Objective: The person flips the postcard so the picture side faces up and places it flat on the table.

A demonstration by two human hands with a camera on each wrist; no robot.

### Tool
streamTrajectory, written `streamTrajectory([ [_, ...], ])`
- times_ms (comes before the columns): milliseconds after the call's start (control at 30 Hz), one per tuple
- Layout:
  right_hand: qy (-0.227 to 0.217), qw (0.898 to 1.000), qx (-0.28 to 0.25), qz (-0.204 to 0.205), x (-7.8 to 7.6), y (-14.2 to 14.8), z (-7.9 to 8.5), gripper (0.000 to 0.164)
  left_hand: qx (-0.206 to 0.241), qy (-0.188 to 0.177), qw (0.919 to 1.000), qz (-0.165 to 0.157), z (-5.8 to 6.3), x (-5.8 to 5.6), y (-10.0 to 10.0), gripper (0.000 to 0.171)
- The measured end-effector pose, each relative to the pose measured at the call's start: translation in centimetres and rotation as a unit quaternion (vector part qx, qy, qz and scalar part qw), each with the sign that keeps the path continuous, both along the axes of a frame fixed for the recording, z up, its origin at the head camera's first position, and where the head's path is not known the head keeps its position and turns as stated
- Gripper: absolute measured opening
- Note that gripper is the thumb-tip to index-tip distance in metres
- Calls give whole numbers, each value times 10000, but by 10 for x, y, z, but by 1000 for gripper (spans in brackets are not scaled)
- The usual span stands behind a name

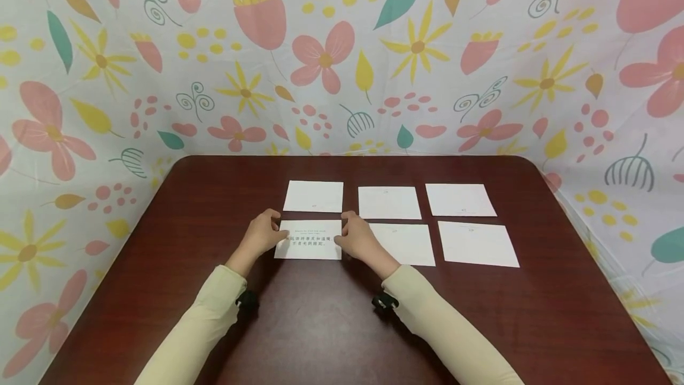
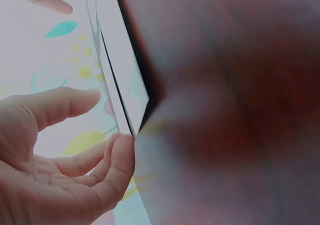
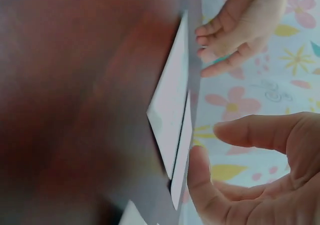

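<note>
A white card [image 1: 307,252] printed with dark lines of characters lies at the front left of the rows of cards. My left hand [image 1: 260,235] is at its left edge, the thumb reaching over the card. On the opposite edge is my right hand [image 1: 360,239], fingertips right at the side. In the left wrist view, thumb and fingers stand apart, with a fingertip by the corner of a white card [image 2: 120,50]. The right wrist view likewise has a gap between thumb and forefinger, close beside the white cards [image 3: 172,95].
Other white cards lie face-blank apart from small marks: back left [image 1: 312,196], back middle [image 1: 389,202], back right [image 1: 461,199], front middle [image 1: 408,245] and front right [image 1: 477,243]. The dark red-brown table [image 1: 320,343] meets a flower-patterned cloth [image 1: 320,111] behind.
</note>
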State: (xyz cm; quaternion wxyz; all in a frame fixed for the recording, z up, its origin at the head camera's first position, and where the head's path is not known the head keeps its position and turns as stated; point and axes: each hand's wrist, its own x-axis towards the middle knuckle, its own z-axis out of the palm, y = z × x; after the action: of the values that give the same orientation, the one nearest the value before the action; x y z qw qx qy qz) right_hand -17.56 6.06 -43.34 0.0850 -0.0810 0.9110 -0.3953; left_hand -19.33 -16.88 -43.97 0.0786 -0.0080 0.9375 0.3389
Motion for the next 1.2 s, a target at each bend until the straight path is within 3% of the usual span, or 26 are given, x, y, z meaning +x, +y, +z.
streamTrajectory([
  [333,67,9986,-520,-15,-32,9,3,50,849,6,9956,396,4,-17,-2,44],
  [667,-24,9909,-1261,-466,-55,9,-5,50,2181,-176,9720,860,0,-42,0,51],
  [800,-232,9876,-1411,-648,-59,4,-7,54,2376,-253,9667,919,-2,-52,2,54],
  [933,-498,9830,-1567,-814,-61,-2,-8,58,2400,-351,9666,832,-7,-59,3,59],
  [1200,-621,9795,-1559,-1115,-63,-8,-17,59,2289,-361,9693,820,-8,-59,12,61],
])
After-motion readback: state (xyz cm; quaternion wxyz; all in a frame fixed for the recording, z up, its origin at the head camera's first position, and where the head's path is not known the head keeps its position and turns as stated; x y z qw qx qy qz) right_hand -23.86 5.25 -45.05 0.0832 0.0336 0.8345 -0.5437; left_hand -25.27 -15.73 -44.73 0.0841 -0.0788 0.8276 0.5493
